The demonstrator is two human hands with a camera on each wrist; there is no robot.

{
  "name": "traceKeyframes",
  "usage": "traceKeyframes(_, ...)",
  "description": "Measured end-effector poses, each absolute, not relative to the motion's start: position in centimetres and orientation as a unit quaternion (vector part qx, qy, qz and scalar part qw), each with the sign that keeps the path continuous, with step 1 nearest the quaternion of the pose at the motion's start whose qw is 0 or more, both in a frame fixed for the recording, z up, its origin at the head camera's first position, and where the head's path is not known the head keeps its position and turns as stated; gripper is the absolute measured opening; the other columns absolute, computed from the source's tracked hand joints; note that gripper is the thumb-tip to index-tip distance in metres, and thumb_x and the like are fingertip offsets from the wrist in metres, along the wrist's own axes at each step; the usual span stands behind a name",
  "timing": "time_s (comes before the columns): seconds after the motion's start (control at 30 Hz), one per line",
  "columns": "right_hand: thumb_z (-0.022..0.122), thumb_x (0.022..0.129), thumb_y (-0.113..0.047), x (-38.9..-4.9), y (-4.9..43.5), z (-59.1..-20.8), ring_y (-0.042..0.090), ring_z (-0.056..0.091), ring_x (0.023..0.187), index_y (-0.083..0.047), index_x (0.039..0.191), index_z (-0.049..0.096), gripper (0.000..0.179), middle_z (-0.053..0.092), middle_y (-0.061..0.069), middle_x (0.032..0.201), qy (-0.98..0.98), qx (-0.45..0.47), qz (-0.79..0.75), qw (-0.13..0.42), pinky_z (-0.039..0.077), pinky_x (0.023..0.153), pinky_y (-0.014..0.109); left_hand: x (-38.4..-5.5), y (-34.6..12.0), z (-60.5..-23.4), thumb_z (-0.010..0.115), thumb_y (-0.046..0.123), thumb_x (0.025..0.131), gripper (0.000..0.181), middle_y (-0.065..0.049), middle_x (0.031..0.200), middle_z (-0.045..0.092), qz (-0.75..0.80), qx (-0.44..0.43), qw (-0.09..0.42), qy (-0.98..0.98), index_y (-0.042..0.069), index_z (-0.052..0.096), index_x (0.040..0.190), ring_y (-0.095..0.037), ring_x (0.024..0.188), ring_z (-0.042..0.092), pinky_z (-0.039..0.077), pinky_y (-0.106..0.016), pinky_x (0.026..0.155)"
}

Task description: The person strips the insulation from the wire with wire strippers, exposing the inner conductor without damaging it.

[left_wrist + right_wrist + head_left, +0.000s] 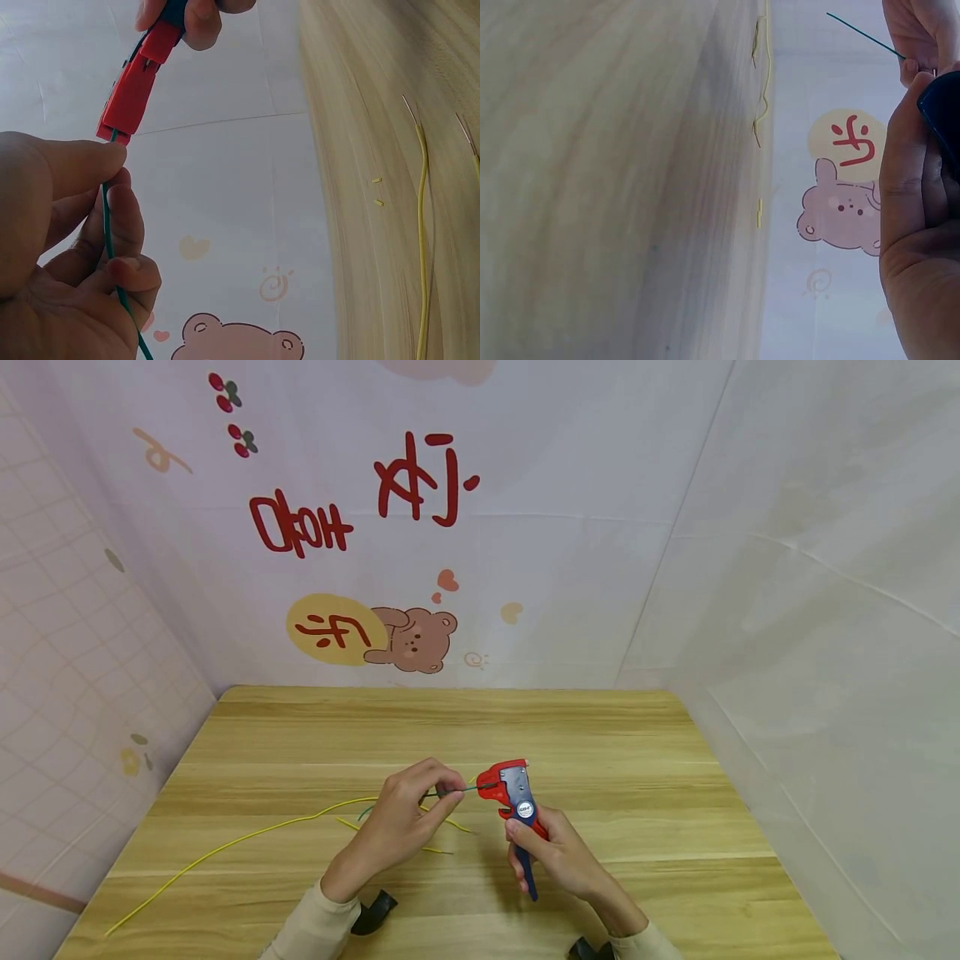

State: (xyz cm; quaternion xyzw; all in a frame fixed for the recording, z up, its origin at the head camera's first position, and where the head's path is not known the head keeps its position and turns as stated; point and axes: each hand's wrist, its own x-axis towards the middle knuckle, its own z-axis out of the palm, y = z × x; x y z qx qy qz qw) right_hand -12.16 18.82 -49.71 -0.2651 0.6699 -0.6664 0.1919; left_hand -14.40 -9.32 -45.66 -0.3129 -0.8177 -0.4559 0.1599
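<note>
My left hand (412,806) pinches a thin green wire (109,232) between thumb and fingers. The wire's front end enters the red jaws of a wire stripper (517,793), and its tail runs down past my palm in the left wrist view. My right hand (551,852) grips the stripper by its blue and red handles. In the right wrist view that hand (915,240) wraps a dark blue handle (945,112) at the frame's edge. Whether the tool's jaws press on the wire cannot be seen.
A long yellow wire (225,843) curves across the wooden table (600,727) to the left. Shorter yellow wire (422,225) with a bare copper end lies near small yellow insulation scraps (378,202). Printed cloth walls (570,568) enclose the table's back and sides.
</note>
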Motion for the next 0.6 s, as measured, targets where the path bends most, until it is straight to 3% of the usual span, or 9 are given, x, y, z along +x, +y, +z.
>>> traceKeyframes(0.6,0.044,0.123,-0.018,-11.94,18.72,-49.67,0.006,0.068,0.059,0.024,0.117,0.045,0.043,0.051,0.044,0.077,0.673,-0.251,-0.67,0.19,0.064,0.052,0.043,-14.51,-9.23,-45.93,0.084,0.001,0.099,0.019,0.006,0.095,0.073,-0.46,-0.31,0.158,-0.817,0.017,0.08,0.106,-0.002,0.084,0.06,0.048,-0.02,0.068)
